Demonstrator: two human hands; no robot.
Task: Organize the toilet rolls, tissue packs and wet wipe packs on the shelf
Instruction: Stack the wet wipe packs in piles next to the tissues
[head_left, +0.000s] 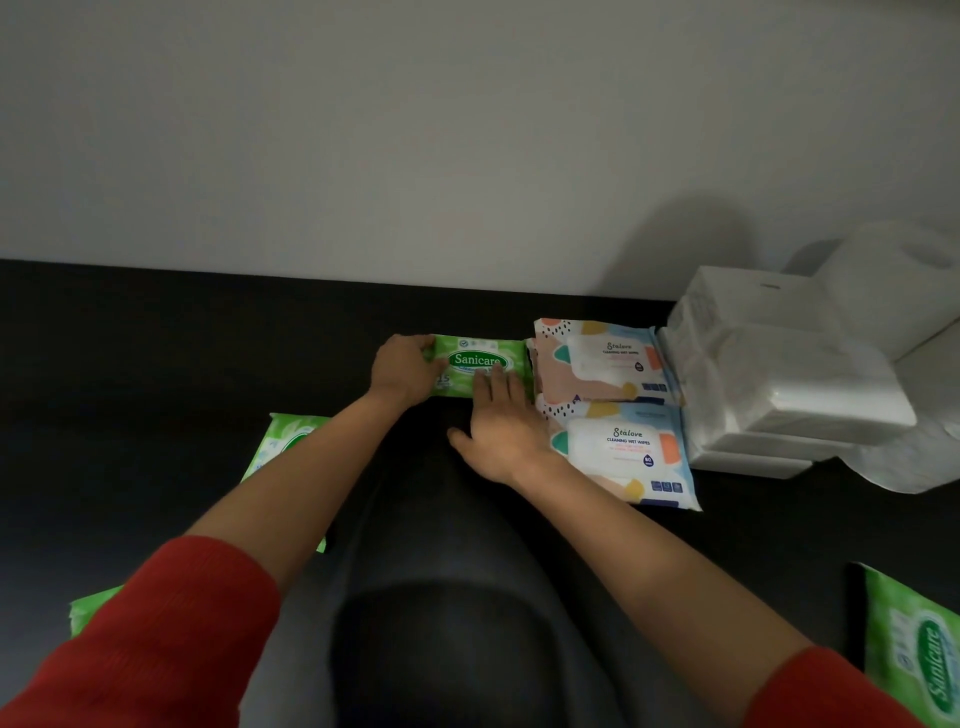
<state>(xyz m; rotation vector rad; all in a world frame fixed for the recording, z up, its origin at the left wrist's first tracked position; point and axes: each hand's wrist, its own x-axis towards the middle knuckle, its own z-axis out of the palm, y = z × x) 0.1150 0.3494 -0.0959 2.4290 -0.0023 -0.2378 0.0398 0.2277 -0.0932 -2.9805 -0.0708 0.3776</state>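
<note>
A small green Sanicare wet wipe pack (475, 358) lies flat on the black shelf (156, 343) near the wall. My left hand (402, 371) grips its left end. My right hand (501, 423) lies flat with straight fingers pressing on the pack's front right edge. Right of it, two patterned Stalove wet wipe packs (605, 364) (631, 452) lie one behind the other. White tissue packs (789, 384) are stacked further right, with a toilet roll (898, 291) behind them against the wall.
Another green wipe pack (283, 447) lies left under my left forearm, a further green pack edge (91, 613) shows at lower left, and one more green pack (914, 654) sits at the bottom right. My dark-trousered knee (441, 639) fills the lower centre.
</note>
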